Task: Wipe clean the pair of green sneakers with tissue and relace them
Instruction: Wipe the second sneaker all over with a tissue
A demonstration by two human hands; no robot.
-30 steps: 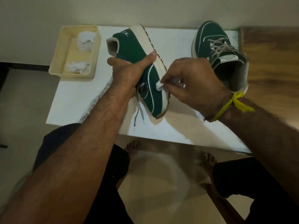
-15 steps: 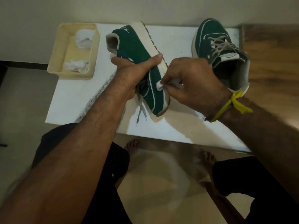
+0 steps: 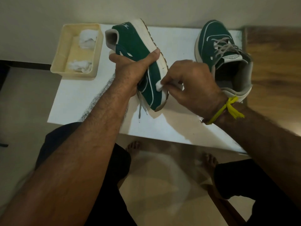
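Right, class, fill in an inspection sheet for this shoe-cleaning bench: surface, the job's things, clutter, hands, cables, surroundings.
Surface: white table, bare patches showing.
Job's things: held sneaker tipped on its side, laces dangling loose; second sneaker standing on the table, laces in; tissue pressed at the held sneaker's white sole edge.
Clutter: cream tray at the table's far left corner, holding two crumpled tissue wads.
Hands: left hand grips the held sneaker; right hand pinches the tissue; yellow thread on its wrist.
Cables: nothing seen.
Surroundings: pale wall behind, wooden surface to the right, bare feet on a light floor below.
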